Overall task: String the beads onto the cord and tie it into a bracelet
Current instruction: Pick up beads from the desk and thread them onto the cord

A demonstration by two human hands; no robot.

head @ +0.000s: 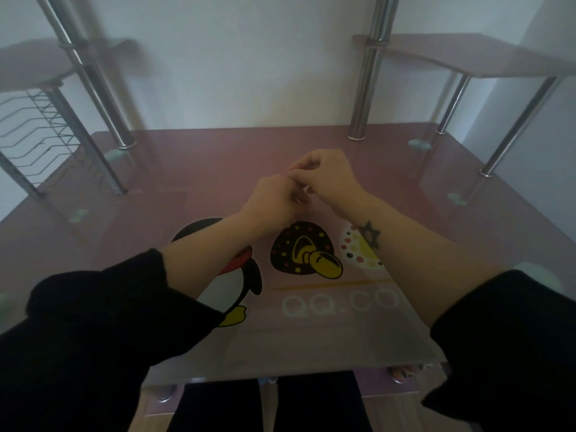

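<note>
My left hand (274,199) and my right hand (328,176) meet above the middle of the pink glass table (193,169). Both show their backs to the camera, fingers curled, fingertips pinched together where the hands touch. The cord is too thin and blurred to make out, and it seems to be held in that pinch. A small dark speck (310,190), possibly a bead, shows just under the right hand's fingers. No other beads are visible; the hands hide whatever lies beneath them.
The table top carries printed pictures: a penguin (230,285), a dark spotted shape (299,247) and pale lettering (336,302). Chrome posts (364,88) hold side shelves (467,54), and a wire rack (37,126) stands at the left. A white wall is behind.
</note>
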